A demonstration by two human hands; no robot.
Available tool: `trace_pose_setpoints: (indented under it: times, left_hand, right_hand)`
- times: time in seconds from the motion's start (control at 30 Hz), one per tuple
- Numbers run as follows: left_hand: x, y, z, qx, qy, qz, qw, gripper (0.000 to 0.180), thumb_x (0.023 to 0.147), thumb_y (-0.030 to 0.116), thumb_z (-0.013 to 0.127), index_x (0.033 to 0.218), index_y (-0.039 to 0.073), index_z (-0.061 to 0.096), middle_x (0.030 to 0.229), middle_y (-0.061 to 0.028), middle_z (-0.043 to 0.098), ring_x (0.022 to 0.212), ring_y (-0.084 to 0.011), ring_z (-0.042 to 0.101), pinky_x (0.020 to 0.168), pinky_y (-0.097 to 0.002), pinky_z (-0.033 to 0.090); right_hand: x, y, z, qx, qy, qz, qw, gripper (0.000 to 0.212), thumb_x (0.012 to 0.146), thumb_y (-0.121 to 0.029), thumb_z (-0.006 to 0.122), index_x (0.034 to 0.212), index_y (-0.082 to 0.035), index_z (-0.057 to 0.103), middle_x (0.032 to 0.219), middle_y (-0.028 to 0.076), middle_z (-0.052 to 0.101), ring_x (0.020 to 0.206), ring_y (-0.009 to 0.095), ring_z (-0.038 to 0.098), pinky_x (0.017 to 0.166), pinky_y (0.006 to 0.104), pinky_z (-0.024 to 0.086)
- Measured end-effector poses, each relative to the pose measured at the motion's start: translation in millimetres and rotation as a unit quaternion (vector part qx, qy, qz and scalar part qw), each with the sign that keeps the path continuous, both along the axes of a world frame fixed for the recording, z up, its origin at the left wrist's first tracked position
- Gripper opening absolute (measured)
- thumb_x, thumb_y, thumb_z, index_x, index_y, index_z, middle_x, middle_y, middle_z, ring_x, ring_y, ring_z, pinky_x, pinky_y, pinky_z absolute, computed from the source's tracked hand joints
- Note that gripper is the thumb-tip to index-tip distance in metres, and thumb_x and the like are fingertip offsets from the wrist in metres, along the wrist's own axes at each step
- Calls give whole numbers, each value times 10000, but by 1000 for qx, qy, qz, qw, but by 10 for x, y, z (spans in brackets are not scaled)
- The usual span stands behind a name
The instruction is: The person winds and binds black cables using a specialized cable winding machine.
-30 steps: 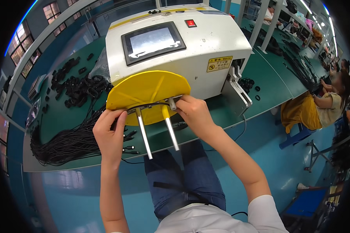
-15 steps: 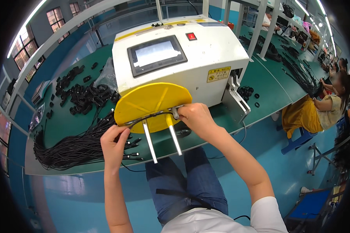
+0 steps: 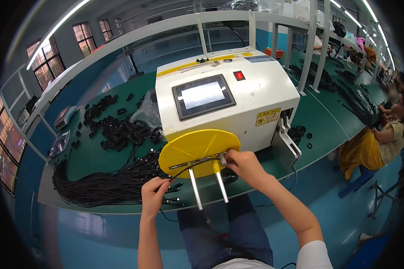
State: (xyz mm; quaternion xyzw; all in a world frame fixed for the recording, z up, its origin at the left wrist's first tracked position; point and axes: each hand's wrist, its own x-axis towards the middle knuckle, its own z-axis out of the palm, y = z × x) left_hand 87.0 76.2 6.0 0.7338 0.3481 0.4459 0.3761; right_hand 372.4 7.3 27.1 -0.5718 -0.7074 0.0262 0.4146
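Your left hand (image 3: 155, 193) has dropped lower vs a sec ago, fingers pinched on the thin black cable (image 3: 184, 167) — looks like you're pulling slack. Right hand (image 3: 243, 165) is closed on the cable's other end at the metal pins (image 3: 220, 184) under the yellow disc (image 3: 198, 151), front of the white machine (image 3: 224, 103). Cable pile (image 3: 107, 184) sits left — same spot.

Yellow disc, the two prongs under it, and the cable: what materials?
Yellow disc: likely plastic, uniform matte colour, soft sheen. Two prongs: bare metal by their pale silvery shine. Black cable: rubber or plastic jacket, matte and bending freely; which one cannot be told.
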Motion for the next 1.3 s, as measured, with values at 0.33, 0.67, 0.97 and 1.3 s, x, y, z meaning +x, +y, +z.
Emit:
trace_pose_setpoints:
  times: [0.33,0.67,0.97,1.3]
  left_hand:
    - [-65,57,-26,30,2,1,1000,65,786,-23,623,824,-51,668,636,-6,512,581,-79,449,524,-224,324]
    - [-538,3,-177,-64,-10,-15,998,76,780,-25,600,805,-44,670,630,10,501,558,-60,421,517,-230,316]
    - [-575,-42,-314,-109,-61,1,992,99,797,4,590,804,-40,678,621,33,450,534,-29,372,479,-206,251]
    - [-608,-32,-346,-108,-58,-2,992,104,787,9,620,847,-27,696,636,6,492,587,-67,418,521,-223,302]
  right_hand:
    - [98,-458,44,-76,132,5,988,129,831,19,601,958,34,582,785,110,653,732,168,674,655,262,518]
    - [116,-681,-294,-146,171,18,974,120,862,-5,567,977,19,589,788,112,644,705,183,660,633,271,525]
    - [58,-618,-454,-183,167,37,968,111,874,-15,550,964,19,605,790,113,639,693,184,657,623,277,534]
    - [28,-645,-444,-189,154,38,969,109,857,17,559,950,37,613,764,108,644,694,170,665,621,257,521]
